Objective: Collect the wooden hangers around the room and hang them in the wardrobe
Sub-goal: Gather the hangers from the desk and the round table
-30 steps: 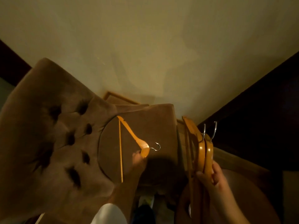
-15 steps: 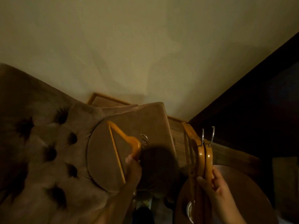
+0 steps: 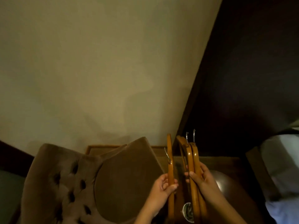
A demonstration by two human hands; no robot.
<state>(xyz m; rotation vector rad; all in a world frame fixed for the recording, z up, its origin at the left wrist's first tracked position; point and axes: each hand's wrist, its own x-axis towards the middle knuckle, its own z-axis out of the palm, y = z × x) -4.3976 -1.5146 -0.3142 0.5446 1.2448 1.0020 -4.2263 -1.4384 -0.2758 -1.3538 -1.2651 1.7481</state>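
Note:
My left hand point(image 3: 163, 185) grips a single wooden hanger point(image 3: 169, 160), held upright and edge-on, its metal hook pointing left. My right hand point(image 3: 202, 177) grips a bundle of wooden hangers point(image 3: 191, 159) side by side, two metal hooks sticking up at the top. The single hanger stands a short gap to the left of the bundle. The lower ends of all hangers run down between my forearms. No wardrobe rail is visible.
A brown tufted armchair point(image 3: 61, 183) with a round seat cushion point(image 3: 126, 183) fills the lower left. A dark round table point(image 3: 226, 183) lies under my right hand. A dark wooden panel point(image 3: 242, 78) rises at the right, and pale bedding point(image 3: 281, 159) shows at the far right edge.
My left hand lifted the single hanger off the chair cushion and brought it upright, close beside the bundle in my right hand. The view swung to the right.

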